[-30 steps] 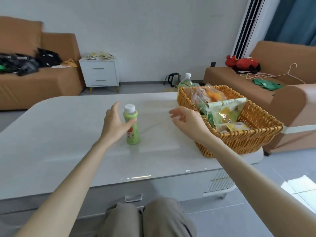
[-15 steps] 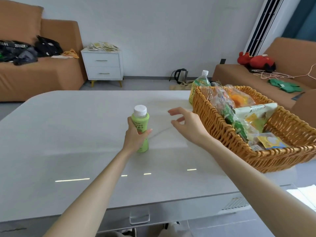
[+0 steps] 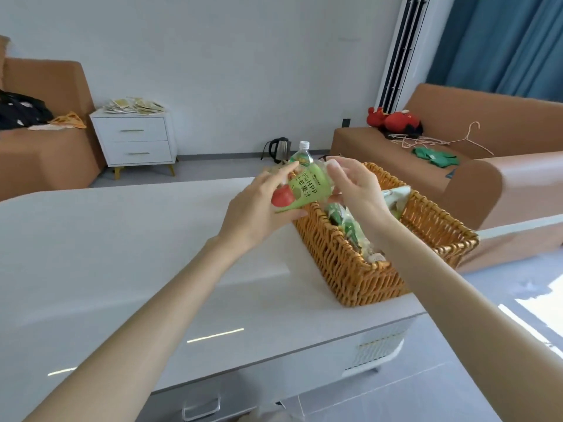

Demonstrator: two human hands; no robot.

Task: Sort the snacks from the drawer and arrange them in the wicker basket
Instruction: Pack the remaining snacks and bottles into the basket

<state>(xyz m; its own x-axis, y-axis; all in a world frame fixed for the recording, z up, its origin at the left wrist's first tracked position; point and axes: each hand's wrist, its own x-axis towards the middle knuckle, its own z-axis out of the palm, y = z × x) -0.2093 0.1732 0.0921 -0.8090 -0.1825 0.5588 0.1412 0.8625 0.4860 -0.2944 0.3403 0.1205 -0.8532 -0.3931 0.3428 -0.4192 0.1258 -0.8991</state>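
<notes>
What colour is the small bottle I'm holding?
The bottle is light green, its label showing a red apple; head view.

Home living room: sofa (image 3: 487,117), curtain (image 3: 502,41)

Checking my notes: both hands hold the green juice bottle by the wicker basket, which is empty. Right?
Not empty: the head view shows snack packets in the wicker basket. Left hand and right hand do hold the green juice bottle.

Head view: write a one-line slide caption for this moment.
Left hand and right hand hold a tilted green juice bottle by the snack-filled wicker basket on the white table.
</notes>
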